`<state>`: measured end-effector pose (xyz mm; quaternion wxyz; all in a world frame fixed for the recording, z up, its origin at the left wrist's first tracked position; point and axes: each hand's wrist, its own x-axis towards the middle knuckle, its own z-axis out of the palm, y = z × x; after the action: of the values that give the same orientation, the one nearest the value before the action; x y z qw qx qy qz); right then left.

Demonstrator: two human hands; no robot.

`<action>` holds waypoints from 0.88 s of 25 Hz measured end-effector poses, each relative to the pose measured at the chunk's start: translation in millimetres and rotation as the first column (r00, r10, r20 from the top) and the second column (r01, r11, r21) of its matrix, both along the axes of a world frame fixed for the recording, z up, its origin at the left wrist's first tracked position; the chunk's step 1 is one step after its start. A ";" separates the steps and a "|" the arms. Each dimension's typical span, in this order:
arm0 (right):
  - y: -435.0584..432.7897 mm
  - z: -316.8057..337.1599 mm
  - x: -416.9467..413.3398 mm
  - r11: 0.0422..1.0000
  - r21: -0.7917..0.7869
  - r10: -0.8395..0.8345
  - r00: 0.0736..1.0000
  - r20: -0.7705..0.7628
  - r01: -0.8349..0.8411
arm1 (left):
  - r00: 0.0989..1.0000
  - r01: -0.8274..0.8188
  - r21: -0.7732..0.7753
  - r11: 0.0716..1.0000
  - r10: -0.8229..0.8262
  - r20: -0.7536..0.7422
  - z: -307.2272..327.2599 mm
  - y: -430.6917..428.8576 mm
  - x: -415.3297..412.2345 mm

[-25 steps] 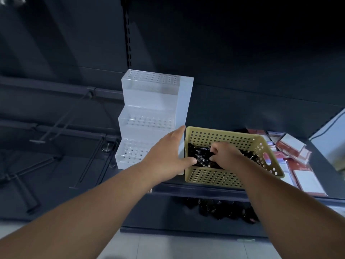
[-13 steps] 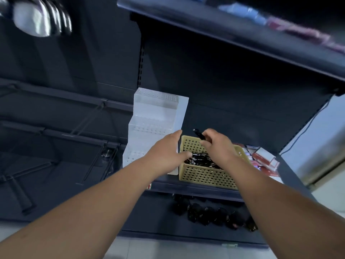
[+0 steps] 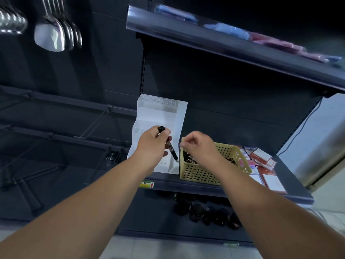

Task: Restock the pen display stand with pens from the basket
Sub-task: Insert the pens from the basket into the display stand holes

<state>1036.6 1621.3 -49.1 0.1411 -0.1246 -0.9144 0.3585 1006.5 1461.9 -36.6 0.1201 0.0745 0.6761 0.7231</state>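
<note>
A white stepped pen display stand (image 3: 160, 113) with rows of small holes stands on the dark shelf. Beside it on the right sits a yellow perforated basket (image 3: 205, 172) holding several black pens (image 3: 189, 159). My left hand (image 3: 152, 144) grips one black pen (image 3: 172, 153) in front of the stand's lower tiers, the tip pointing down and to the right. My right hand (image 3: 198, 144) hovers over the basket's left end with its fingers curled, and I see nothing in it.
Red and white packets (image 3: 263, 159) lie on the shelf (image 3: 205, 186) right of the basket. Dark sunglasses (image 3: 207, 214) fill the shelf below. An upper shelf (image 3: 233, 45) overhangs. Metal ladles (image 3: 54, 34) hang at the top left, with bare hooks (image 3: 97, 124) below them.
The black pen lifted out of the basket by my right hand has passed to my left hand, which left the basket's rim and now holds it before the stand. The camera tilted upward.
</note>
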 end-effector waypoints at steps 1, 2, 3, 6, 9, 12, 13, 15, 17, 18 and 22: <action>10.7 -5.9 -0.9 0.998 0.025 -0.058 0.998 0.016 0.057 | 1.000 -0.011 0.008 1.000 0.011 0.011 -5.5 -2.4 -4.0; 20.8 -12.6 -0.9 0.993 0.026 -0.112 0.993 0.028 0.112 | 0.999 -0.029 0.010 1.000 0.029 0.017 -12.0 -5.4 -9.5; 29.6 -21.0 -1.3 0.988 0.012 -0.156 0.987 0.035 0.156 | 0.998 -0.054 0.009 0.998 0.054 0.013 -19.9 -8.9 -17.4; 41.1 -44.4 -7.6 0.981 0.004 -0.196 0.979 0.061 0.196 | 0.992 -0.123 0.021 0.992 0.123 -0.008 -39.6 -24.3 -43.3; 24.5 -46.2 -38.4 0.986 0.018 -0.164 0.979 0.118 0.163 | 0.986 -0.167 -0.057 0.984 0.166 -0.021 -46.0 -39.0 -66.6; -6.5 -17.3 -61.9 0.996 0.040 -0.082 0.993 0.084 0.079 | 0.983 -0.182 -0.012 0.983 0.181 -0.043 -21.0 -51.3 -74.5; -15.0 -5.4 -66.8 0.998 0.049 -0.051 0.996 0.073 0.048 | 0.979 -0.198 0.007 0.980 0.198 -0.056 -10.0 -56.7 -75.8; -26.4 13.1 -68.3 0.999 0.046 0.025 0.998 0.063 -0.028 | 0.966 -0.232 0.017 0.973 0.232 -0.117 7.8 -68.2 -75.2; -28.7 18.9 -63.6 0.998 0.044 0.053 0.998 0.036 -0.055 | 0.947 -0.251 0.030 0.968 0.252 -0.200 15.3 -75.0 -73.7; -28.1 19.5 -63.5 0.998 0.050 0.046 0.999 0.020 -0.047 | 0.943 -0.254 0.028 0.967 0.254 -0.214 17.6 -76.3 -75.4; -35.5 13.1 -74.9 0.995 0.063 0.076 0.995 -0.067 -0.072 | 0.934 -0.255 -0.067 0.965 0.228 -0.274 9.5 -64.2 -88.6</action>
<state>961.7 1585.8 -36.0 0.1630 -0.0739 -0.9234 0.3396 917.8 1397.7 -27.1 -0.0573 0.0803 0.7261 0.6805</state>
